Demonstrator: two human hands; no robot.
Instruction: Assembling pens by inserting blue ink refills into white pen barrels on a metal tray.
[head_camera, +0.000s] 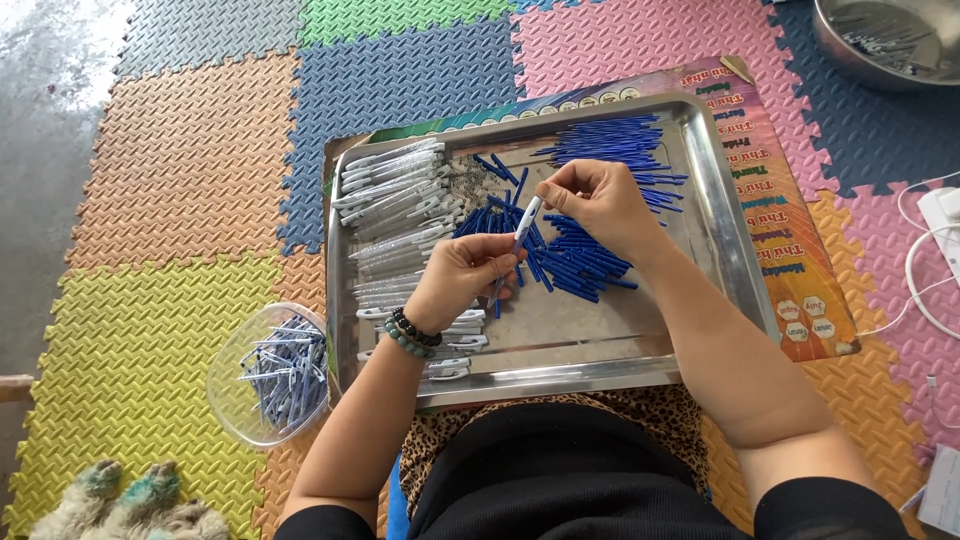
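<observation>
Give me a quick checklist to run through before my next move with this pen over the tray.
1. Pen held by both hands: ok, left hand at its lower end, right hand at its top.
2. Pen over the tray: ok.
3. Blue parts within reach: ok, piled in the tray right under the hands.
4. White barrels within reach: ok, stacked along the tray's left side.
5. Bowl close by: ok, beside the tray's left edge, holding pens.
6. Pen parts seated fully: cannot tell, the fingers cover the joints.
</observation>
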